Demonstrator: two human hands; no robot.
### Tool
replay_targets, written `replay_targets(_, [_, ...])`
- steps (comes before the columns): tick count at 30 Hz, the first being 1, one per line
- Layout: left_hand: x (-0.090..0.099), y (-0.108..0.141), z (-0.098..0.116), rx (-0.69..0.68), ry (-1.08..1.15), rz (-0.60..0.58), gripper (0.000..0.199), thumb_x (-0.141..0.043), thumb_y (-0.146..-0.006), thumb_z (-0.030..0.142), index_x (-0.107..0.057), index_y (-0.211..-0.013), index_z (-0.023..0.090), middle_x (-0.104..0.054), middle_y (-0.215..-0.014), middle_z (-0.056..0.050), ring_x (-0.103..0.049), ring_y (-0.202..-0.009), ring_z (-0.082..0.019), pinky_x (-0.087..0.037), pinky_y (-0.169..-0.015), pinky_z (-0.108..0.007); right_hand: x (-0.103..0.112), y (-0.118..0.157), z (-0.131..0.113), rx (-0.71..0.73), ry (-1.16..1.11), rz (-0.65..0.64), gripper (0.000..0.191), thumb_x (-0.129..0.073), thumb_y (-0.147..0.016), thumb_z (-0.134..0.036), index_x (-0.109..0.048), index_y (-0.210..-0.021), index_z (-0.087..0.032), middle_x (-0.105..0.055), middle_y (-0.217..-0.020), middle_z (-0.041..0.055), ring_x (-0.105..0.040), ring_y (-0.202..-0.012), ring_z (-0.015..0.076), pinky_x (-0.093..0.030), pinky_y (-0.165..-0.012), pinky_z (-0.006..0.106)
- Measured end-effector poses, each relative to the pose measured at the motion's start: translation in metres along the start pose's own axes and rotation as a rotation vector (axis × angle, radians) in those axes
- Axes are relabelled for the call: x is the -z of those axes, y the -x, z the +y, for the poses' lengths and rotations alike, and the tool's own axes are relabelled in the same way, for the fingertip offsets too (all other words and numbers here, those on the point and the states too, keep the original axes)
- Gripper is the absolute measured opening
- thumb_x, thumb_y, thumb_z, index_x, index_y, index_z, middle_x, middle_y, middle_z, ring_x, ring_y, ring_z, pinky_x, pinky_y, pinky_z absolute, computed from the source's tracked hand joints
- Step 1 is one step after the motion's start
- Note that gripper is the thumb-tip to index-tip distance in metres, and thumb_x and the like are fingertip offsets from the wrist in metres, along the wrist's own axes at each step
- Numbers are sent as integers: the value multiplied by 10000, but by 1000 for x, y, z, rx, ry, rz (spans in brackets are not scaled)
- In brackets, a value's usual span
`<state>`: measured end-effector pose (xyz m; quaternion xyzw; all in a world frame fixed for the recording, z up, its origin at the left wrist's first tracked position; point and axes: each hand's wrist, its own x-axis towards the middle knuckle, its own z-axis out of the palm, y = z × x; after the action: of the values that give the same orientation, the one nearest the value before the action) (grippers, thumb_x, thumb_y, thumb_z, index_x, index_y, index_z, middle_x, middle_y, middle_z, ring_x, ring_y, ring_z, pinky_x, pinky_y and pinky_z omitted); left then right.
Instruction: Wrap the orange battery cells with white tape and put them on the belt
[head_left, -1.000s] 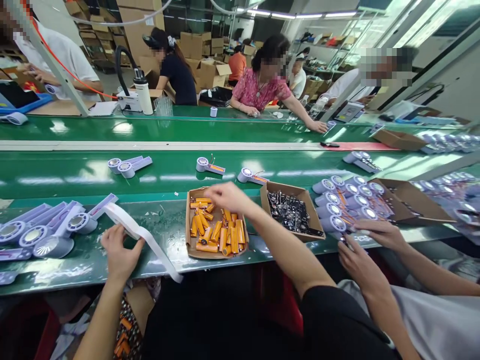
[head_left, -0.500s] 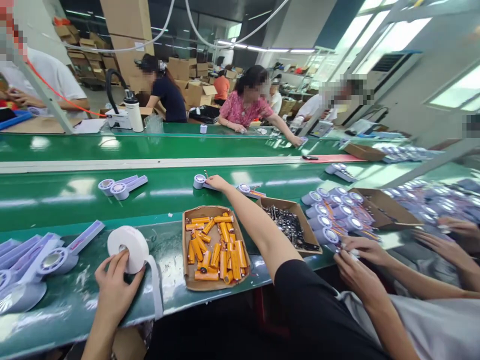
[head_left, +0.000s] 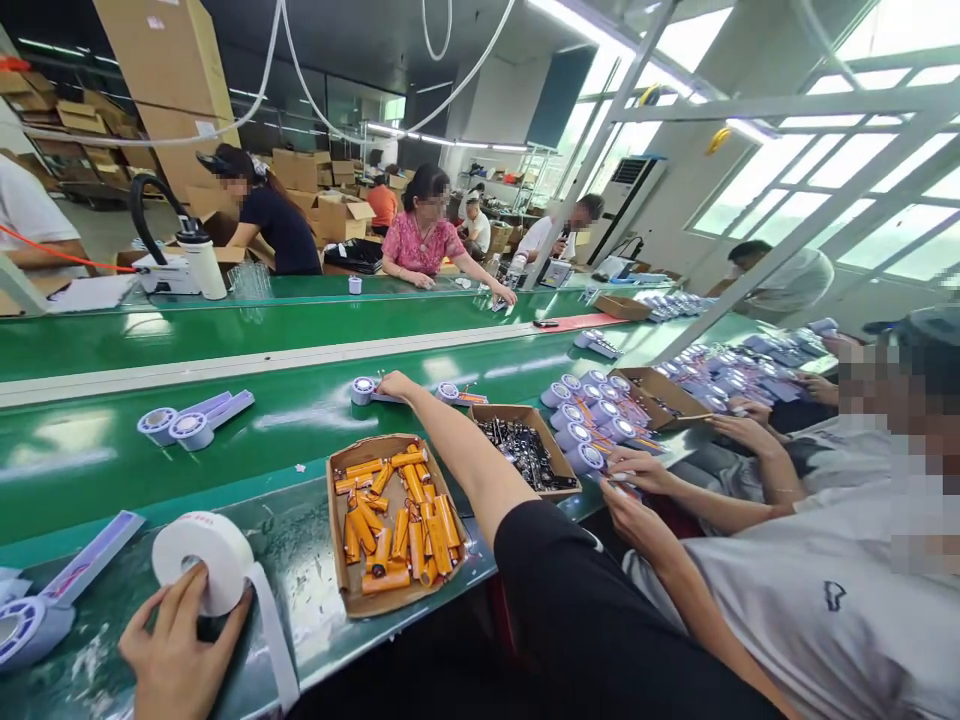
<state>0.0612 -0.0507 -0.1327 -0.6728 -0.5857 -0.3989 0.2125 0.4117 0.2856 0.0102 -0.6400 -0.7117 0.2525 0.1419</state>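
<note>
Trailing loose strip (head_left: 275, 632), round white tape roll (head_left: 222, 562), in left hand (head_left: 177, 645)

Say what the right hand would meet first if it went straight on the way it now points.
The right hand would probably meet the round head of the purple device just ahead of it; whether they already touch is hard to tell.

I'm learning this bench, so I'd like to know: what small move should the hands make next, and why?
Probably draw the lilac unit toward the body with the right hand: that hand is at the unit's handle, out on the green surface, while the left hand holds the roll of white tape close in, a strip trailing from it.
</note>
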Motion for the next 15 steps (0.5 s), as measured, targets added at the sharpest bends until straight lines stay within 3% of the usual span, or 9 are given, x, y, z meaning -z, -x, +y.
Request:
replay_targets(4, [5, -6, 7, -22, -47, 41, 343, -617, -1031, 334, -590, -1346, 201, -764, -1135, -166, -711, -1024, -339, -508, -997, -536, 24, 56, -19, 75, -73, 99, 391, -701, -1077, -378, -677, -1414, -180, -682, -1448, 137, -688, -1266, 298, -605, -1068, 516])
replay_targets(7, [25, -19, 23, -37, -16, 39, 402, -647, -997, 264, -595, -1392, 204, -760, -1140, -160, -684, -1061, -342, -482, -1032, -542, 6, 131, -35, 199, -160, 84, 359, -626, -1100, -322, -698, -1425, -187, -761, -1327, 137, -698, -1195, 247, -562, -1060, 427])
replay_targets(9, [46, -32, 41, -31, 4, 54, 490, -688, -950, 225, -603, -1433, 227, -762, -1179, -150, -663, -1108, -350, -465, -1066, -549, -25, 193, -47, 327, -244, -98, 380, -718, -1044, -397, -748, -1373, -210, -819, -1075, 55, -733, -976, 198, -574, -911, 320])
replay_targets(12, [83, -56, 67, -30, 8, 80, 542, -720, -907, 185, -633, -1439, 249, -760, -1272, -141, -635, -1198, -360, -450, -1094, -539, -74, 280, -68, 564, -471, -508, 456, -836, -925, -564, -816, -1187, -191, -778, -812, -5, -667, -708, 149, -516, -685, 242])
replay_targets(15, [117, -72, 78, -42, -18, 23, 513, -706, -905, 146, -670, -1409, 236, -761, -1316, -141, -633, -1242, -350, -411, -1144, -538, -114, 338, -84, 676, -687, -667, 563, -698, -991, -694, -806, -890, -151, -704, -668, -1, -544, -570, 113, -434, -585, 231])
